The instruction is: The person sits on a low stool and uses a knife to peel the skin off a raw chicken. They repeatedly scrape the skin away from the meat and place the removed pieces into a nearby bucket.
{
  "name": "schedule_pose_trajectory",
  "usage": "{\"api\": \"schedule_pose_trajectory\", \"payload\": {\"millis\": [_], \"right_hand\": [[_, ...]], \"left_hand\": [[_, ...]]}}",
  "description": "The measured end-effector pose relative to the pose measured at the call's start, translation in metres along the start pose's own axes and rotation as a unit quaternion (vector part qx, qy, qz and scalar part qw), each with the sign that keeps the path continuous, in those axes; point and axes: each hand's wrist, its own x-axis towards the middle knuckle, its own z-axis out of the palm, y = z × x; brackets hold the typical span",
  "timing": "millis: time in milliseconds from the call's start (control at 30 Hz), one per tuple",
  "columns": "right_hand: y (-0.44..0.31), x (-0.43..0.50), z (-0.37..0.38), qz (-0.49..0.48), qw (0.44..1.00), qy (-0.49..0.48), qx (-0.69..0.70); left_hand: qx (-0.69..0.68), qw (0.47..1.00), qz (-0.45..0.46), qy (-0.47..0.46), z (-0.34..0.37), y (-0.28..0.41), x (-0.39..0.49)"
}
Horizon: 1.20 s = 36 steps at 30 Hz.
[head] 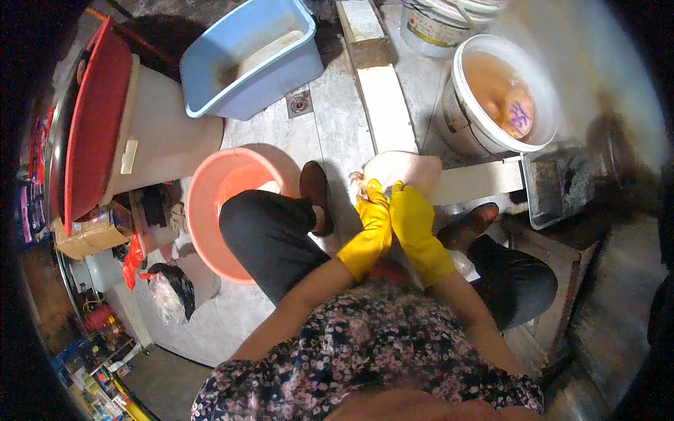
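A pale, skin-on piece of meat (403,167) lies at the near end of a white plank, in front of me. My left hand (373,213), in a yellow rubber glove, grips its near left edge, beside a ragged pinkish part. My right hand (415,223), gloved alike, is curled against the near side of the piece, close to the left one. Something small and dark shows between the two hands; what it is I cannot tell. The gloves hide the fingertips and the underside of the meat.
Beside my left leg stands an orange plastic basin (234,163); beyond it is a blue tub (284,79). A white bucket (461,110) at right holds brownish liquid and a marked pale piece. Near it sits a metal tray (561,184). The white plank (387,105) runs away from me.
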Motion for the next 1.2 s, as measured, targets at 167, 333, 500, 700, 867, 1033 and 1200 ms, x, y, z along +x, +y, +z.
{"api": "schedule_pose_trajectory", "payload": {"millis": [167, 333, 500, 700, 867, 1033, 1200], "right_hand": [[0.077, 0.081, 0.051, -0.101, 0.959, 0.263, 0.025], [0.066, 0.088, 0.031, -0.038, 0.986, 0.158, 0.034], [0.029, -0.011, 0.029, -0.041, 0.958, 0.26, -0.11], [0.063, 0.087, 0.027, -0.101, 0.967, 0.234, 0.012], [0.059, 0.089, 0.016, -0.152, 0.944, 0.292, 0.027], [0.049, 0.077, -0.006, -0.208, 0.929, 0.289, 0.102], [0.051, 0.017, 0.04, -0.071, 0.976, 0.199, 0.045]], "left_hand": [[0.015, 0.996, 0.075, -0.039, 0.008, 0.044, -0.033], [-0.02, 0.997, 0.049, -0.063, 0.006, 0.043, -0.029], [0.044, 0.997, 0.047, -0.049, 0.0, 0.036, -0.036], [0.007, 0.982, -0.168, -0.083, -0.016, -0.023, -0.004], [0.208, 0.969, 0.118, -0.068, -0.041, 0.055, -0.018], [0.483, 0.795, 0.31, -0.197, -0.018, 0.077, 0.007], [0.452, 0.824, 0.285, -0.186, -0.003, 0.064, 0.008]]}}
